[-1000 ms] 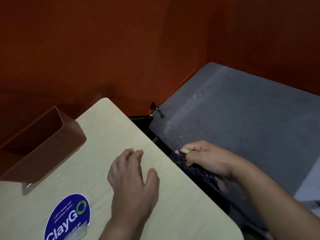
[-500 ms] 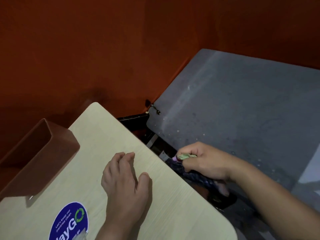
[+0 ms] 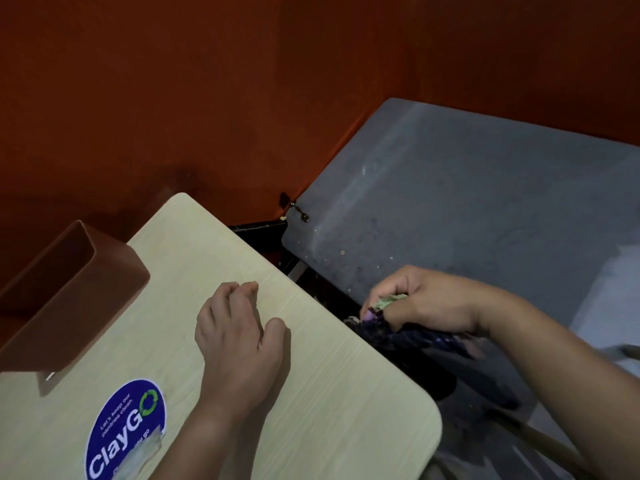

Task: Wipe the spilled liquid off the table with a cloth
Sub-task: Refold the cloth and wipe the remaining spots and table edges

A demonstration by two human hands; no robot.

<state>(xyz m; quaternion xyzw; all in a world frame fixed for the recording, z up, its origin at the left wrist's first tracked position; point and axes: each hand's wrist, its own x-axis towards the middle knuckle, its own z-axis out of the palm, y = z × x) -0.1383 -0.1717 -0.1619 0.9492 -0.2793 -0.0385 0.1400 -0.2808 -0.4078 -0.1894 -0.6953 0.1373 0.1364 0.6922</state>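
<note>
The step in hand looks like fetching the cloth [image 3: 391,301], and it seems best done by getting the whole cloth clear of the dark bag [image 3: 412,336] before bringing it over the table [image 3: 311,393]. A firm pinch on a good fold, rather than on one corner, should stop it snagging or slipping back. Once it is free, it would help to bunch it into a pad so it soaks rather than smears.

Lowest in the frame, at lower left, a round blue sticker [image 3: 126,431] lies on the pale table. No spill is plain in this dim light, apart from a pale, blurred patch at the sticker's lower edge; I cannot tell whether that is liquid.

Just above, at centre, the left hand [image 3: 239,337] rests palm down on the table, fingers loosely curled and close together, holding nothing. It is well placed to steady the table.

To its right, off the table edge at centre right, the right hand [image 3: 426,303] curls its fingers round a pale green bit of cloth and a purple piece beside it, right over the dark bag. So the cloth is in the right hand, near the table edge but not over it, and apart from the left hand.

Further off, a brown box [image 3: 69,292] stands at the left edge, a grey seat [image 3: 485,202] fills the upper right, and an orange wall [image 3: 242,81] closes the top.
</note>
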